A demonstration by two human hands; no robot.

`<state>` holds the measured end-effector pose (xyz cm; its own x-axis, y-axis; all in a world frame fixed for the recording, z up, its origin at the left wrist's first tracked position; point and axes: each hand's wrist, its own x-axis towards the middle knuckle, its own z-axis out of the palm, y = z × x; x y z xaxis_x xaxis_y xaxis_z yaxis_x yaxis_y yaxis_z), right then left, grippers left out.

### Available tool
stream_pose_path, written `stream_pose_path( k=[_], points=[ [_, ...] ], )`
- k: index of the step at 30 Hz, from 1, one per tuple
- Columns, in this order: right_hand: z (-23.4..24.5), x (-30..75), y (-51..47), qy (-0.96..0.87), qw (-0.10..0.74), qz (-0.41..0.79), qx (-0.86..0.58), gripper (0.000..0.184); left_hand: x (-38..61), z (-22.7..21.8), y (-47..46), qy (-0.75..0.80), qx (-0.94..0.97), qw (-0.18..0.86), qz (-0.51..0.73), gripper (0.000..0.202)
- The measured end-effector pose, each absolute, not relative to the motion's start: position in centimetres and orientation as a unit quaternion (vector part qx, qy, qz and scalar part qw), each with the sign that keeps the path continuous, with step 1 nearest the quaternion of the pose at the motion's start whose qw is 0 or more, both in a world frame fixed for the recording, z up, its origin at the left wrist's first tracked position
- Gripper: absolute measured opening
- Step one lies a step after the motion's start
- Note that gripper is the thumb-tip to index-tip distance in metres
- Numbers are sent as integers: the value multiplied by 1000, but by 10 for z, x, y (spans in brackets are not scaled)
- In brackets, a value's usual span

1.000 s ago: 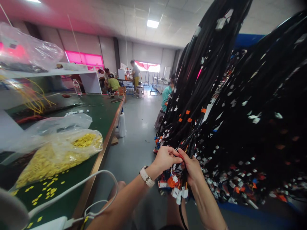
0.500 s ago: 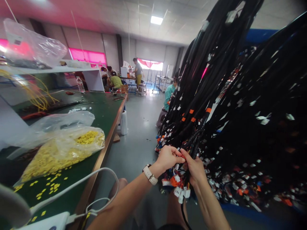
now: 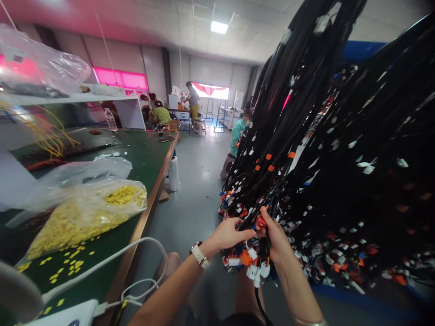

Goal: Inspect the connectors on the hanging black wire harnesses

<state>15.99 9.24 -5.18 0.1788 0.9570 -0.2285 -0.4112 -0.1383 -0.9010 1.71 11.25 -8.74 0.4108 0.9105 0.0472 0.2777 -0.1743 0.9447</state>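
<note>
A big mass of hanging black wire harnesses (image 3: 326, 149) with white and orange connectors fills the right side. My right hand (image 3: 277, 237) is closed around a thin bundle of these wires, thumb by a small red-orange connector (image 3: 260, 222). My left hand (image 3: 229, 234), with a watch on the wrist, pinches the wires just left of that connector. A cluster of white and orange connectors (image 3: 253, 265) dangles below both hands.
A green workbench (image 3: 142, 163) runs along the left with a clear bag of yellow parts (image 3: 84, 213), loose yellow pieces, a white cable (image 3: 112, 260) and a shelf above. Grey floor aisle lies between bench and harnesses. Several people work farther back.
My left hand has dropped lower and slid slightly left. My right hand has risen a little, bringing the red-orange connector into view above its thumb.
</note>
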Motion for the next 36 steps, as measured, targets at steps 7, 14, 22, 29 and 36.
stream_pose_path(
  k=[7,14,22,29,36],
  points=[
    [-46,177,82,-299,566,593,-488,28,2,-72,113,375,695,530,309,32],
    [-34,178,69,-344,541,613,-462,39,-11,-59,106,369,573,667,301,29],
    [-40,168,74,-340,595,571,-451,29,-11,-67,108,370,530,687,331,30],
    [-50,167,82,-333,603,555,-467,22,-11,-73,109,362,524,699,324,34],
    [-53,166,84,-328,613,540,-475,20,-9,-69,106,359,523,700,328,33]
  ],
)
